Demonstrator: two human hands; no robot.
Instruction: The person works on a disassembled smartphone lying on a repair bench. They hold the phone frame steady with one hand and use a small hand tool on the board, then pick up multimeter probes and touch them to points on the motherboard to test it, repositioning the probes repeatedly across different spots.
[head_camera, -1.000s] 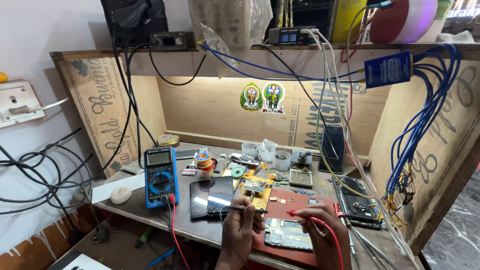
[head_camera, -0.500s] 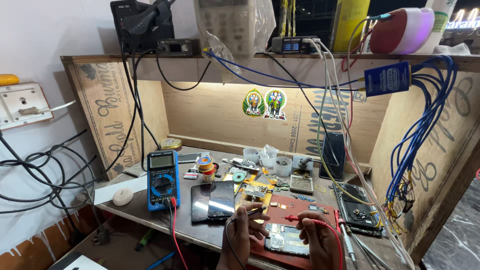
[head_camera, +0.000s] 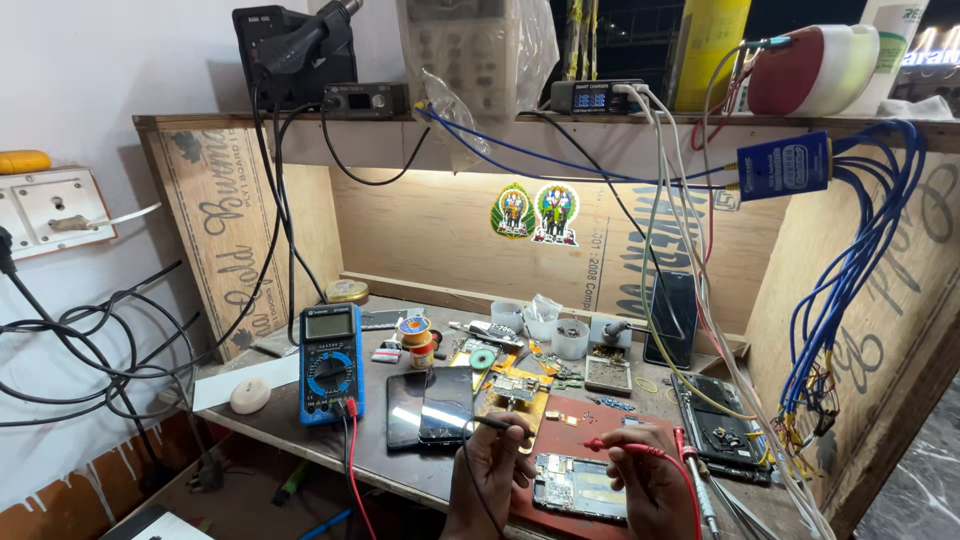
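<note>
Crowded workbench (head_camera: 300, 440): left hand (head_camera: 495, 470) fingers grip black probe (head_camera: 490, 424), right hand (head_camera: 655, 480) red probe (head_camera: 620, 447).

Pretty cluttered bench: two dark phones (head_camera: 432, 405) lie flat near the middle, small plastic cups (head_camera: 541, 322) sit further back, blue wires (head_camera: 850, 290) hang on the right, wall switchboard (head_camera: 55, 210) far left.

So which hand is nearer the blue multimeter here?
Left. The left hand, holding the black probe, sits just right of the blue multimeter, past the dark phones. The right hand, holding the red probe, lies farther right.
</note>
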